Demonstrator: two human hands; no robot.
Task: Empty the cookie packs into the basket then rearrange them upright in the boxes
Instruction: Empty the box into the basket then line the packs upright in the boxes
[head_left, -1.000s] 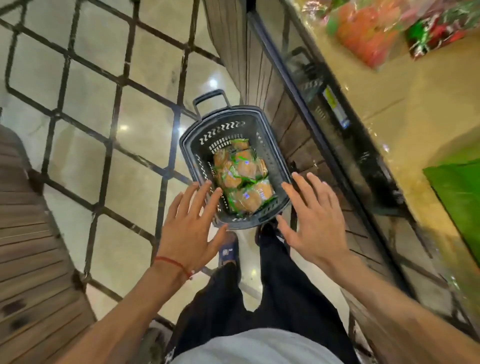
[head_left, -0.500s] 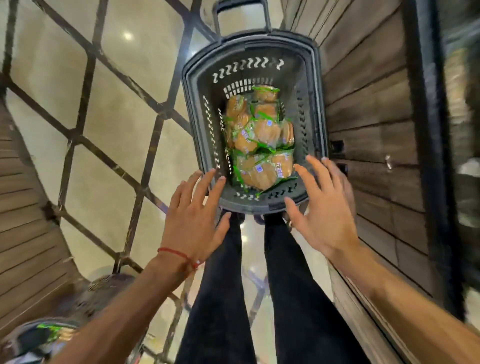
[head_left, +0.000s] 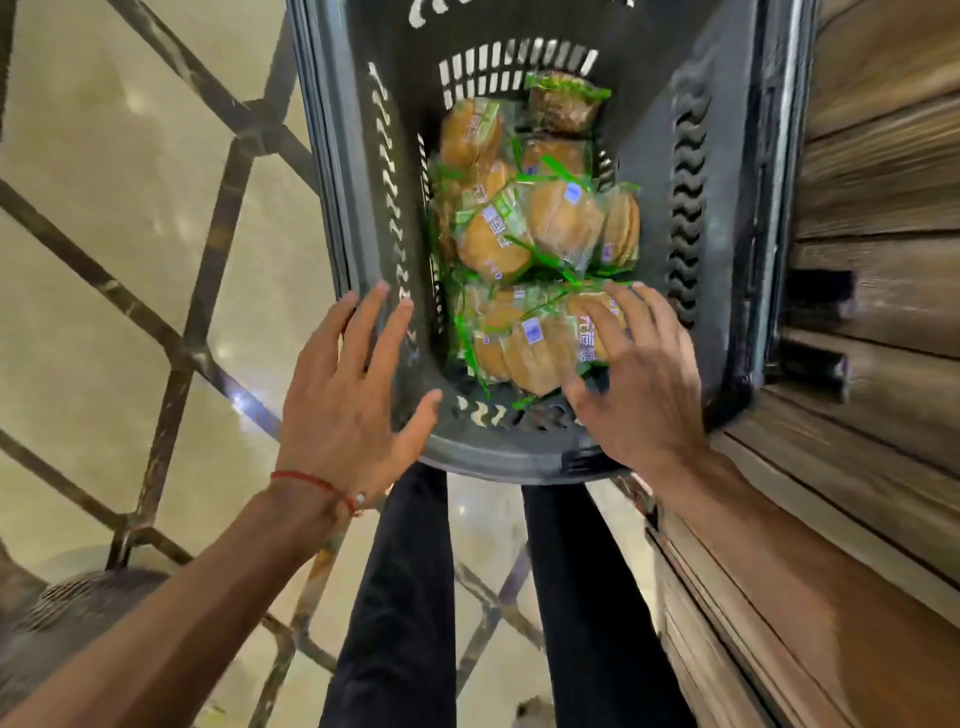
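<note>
Cookie packs (head_left: 540, 223) lay heaped in the bottom of the dark plastic basket (head_left: 498, 457), the pile running lengthwise away from the person. The right hand (head_left: 639, 384) was the nearer one, fingers spread and straight just over the closest packs (whether touching, I couldn't tell), gripping nothing. The left hand (head_left: 353, 400) hovered spread-fingered over the basket's left wall, also empty. I counted one basket, two hands and roughly ten packs, which overlapped too much for an exact count. No boxes were in sight, so gathering packs looked like the next step.
</note>
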